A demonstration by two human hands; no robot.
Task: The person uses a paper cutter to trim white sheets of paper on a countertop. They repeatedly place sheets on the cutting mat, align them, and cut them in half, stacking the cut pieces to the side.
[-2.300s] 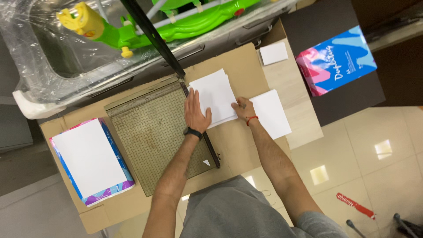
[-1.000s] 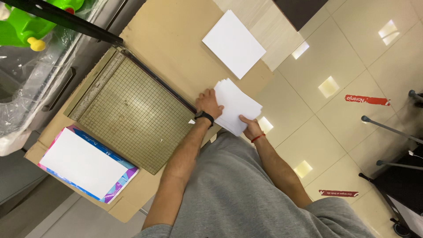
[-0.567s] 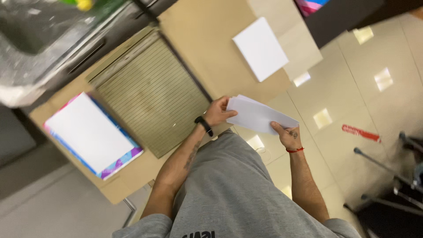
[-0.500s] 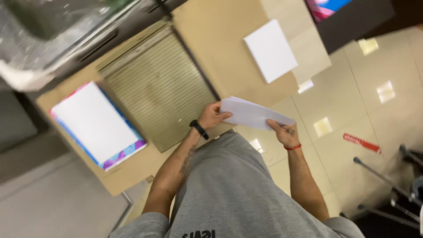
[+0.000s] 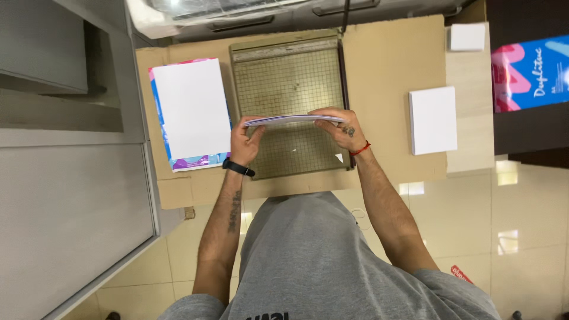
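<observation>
I hold a thin stack of white paper sheets (image 5: 293,120) level and edge-on above the paper cutter (image 5: 278,71), a grey-green gridded board with its cutting arm along the right side. My left hand (image 5: 244,141) grips the stack's left end and my right hand (image 5: 336,127) grips its right end. A black band is on my left wrist and a red string on my right.
A tall stack of white paper on a colourful wrapper (image 5: 189,109) lies left of the cutter. A pile of smaller cut sheets (image 5: 434,120) lies to the right on the cardboard-covered table (image 5: 385,65). A small white pad (image 5: 467,37) and a blue-pink paper package (image 5: 530,74) are at far right.
The view swung back upright over the table. The sheets, earlier held out to my right beyond the table edge, are now over the cutter, gripped at both ends.
</observation>
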